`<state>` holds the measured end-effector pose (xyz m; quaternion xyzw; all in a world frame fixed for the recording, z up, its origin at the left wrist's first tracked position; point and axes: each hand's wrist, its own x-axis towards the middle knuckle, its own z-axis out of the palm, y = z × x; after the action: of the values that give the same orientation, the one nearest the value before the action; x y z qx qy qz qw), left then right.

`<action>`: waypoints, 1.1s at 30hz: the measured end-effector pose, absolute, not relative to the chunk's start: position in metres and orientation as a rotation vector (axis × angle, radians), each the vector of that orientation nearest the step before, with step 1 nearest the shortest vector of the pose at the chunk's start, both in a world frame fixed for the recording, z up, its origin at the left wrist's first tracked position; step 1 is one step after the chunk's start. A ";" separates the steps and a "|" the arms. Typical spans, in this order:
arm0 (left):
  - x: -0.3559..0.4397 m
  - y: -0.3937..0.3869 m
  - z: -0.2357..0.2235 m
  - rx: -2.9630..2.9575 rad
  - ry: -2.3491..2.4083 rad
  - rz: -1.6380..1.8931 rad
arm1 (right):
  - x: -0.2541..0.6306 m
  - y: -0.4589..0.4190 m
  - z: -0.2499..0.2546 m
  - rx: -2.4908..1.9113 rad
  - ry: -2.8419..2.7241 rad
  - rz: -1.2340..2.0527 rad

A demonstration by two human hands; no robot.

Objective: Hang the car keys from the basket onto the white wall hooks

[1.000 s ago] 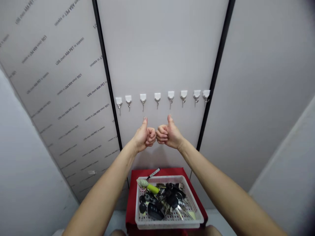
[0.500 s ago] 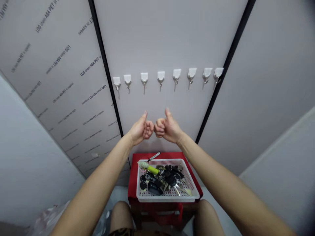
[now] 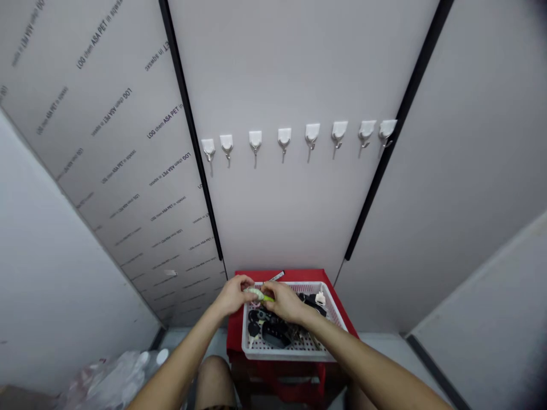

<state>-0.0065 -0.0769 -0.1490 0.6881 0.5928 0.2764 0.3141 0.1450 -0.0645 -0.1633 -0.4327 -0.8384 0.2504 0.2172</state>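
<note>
i have my left hand and my right hand curled shut, both gripping a soft green and white key tag at the far left corner of the white plastic basket. the basket has little holes and sits on a red stool. black car keys lie inside, and small white hooks line the smooth wall.

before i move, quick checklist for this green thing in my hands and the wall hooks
Both hands on the green-and-white item: ok, left hand and right hand meet on it.
Item clear of the white plastic basket: cannot tell.
Any loop on the item: cannot tell, fingers hide it.
Wall hooks free: ok, all eight white adhesive hooks bare.
Basket steady on the red stool: ok, sitting flat.
</note>
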 end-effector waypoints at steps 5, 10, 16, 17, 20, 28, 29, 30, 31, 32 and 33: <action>0.001 -0.089 -0.152 1.959 1.547 0.749 | 0.146 -0.068 -0.168 -1.032 -2.080 1.054; 0.010 -0.091 -0.138 1.721 1.398 1.043 | 0.145 -0.067 -0.147 -0.959 -1.620 1.399; 0.012 -0.079 -0.102 1.071 1.047 1.397 | 0.150 -0.064 -0.110 -0.919 -1.243 1.501; 0.012 -0.078 -0.100 1.002 1.016 1.414 | 0.150 -0.064 -0.107 -0.900 -1.170 1.528; 0.015 -0.082 -0.107 0.948 1.011 1.285 | 0.151 -0.062 -0.098 -0.824 -0.968 1.594; 0.035 -0.095 -0.123 1.101 0.956 0.969 | 0.149 -0.055 -0.075 -0.705 -0.762 1.561; 0.038 -0.094 -0.121 1.105 0.963 0.993 | 0.148 -0.055 -0.074 -0.704 -0.752 1.551; 0.040 -0.092 -0.119 1.111 0.964 1.026 | 0.146 -0.055 -0.072 -0.700 -0.743 1.540; 0.043 -0.091 -0.118 1.116 0.961 1.067 | 0.144 -0.056 -0.070 -0.694 -0.735 1.527; 0.046 -0.089 -0.116 1.118 0.954 1.107 | 0.141 -0.056 -0.069 -0.692 -0.728 1.509; 0.049 -0.089 -0.115 1.113 0.938 1.133 | 0.139 -0.056 -0.068 -0.699 -0.725 1.491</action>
<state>0.0485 -0.0885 -0.1152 0.4809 0.4052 0.4894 0.6041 0.1392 -0.0557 -0.0683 -0.3040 -0.3157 0.6491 0.6218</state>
